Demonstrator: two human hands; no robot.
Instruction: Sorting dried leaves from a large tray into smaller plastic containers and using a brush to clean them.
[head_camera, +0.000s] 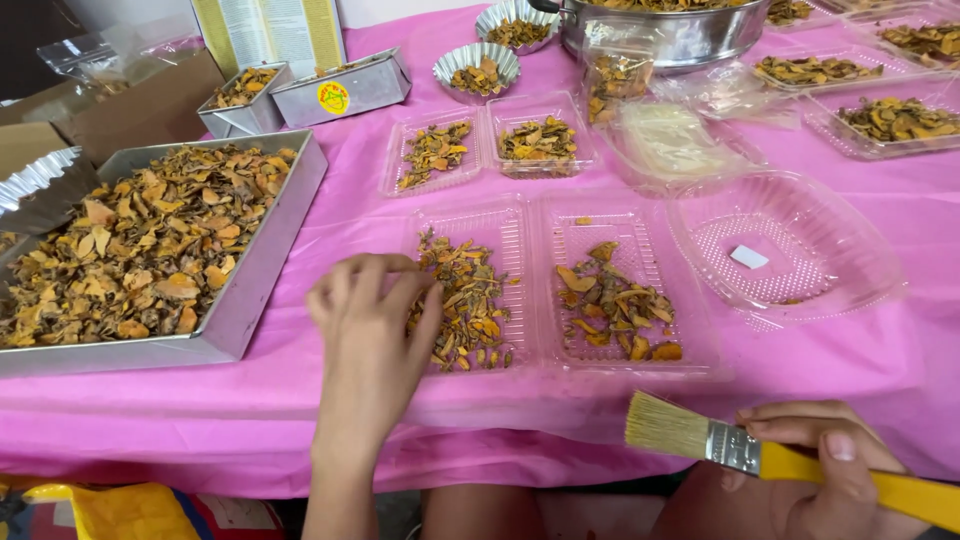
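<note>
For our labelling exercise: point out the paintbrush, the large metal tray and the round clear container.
paintbrush (735, 447), head view, on its metal ferrule.
large metal tray (262, 262), head view, on its right wall.
round clear container (860, 255), head view, on its right wall.

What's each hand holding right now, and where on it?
Right hand grips a yellow-handled bristle paintbrush by its handle, behind the metal ferrule. Left hand holds nothing visible.

Steel pot (690, 38), empty round tub (800, 250).

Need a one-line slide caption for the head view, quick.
Left hand reaches into a clear tray of dried orange slices; right hand holds a yellow-handled brush.
</note>
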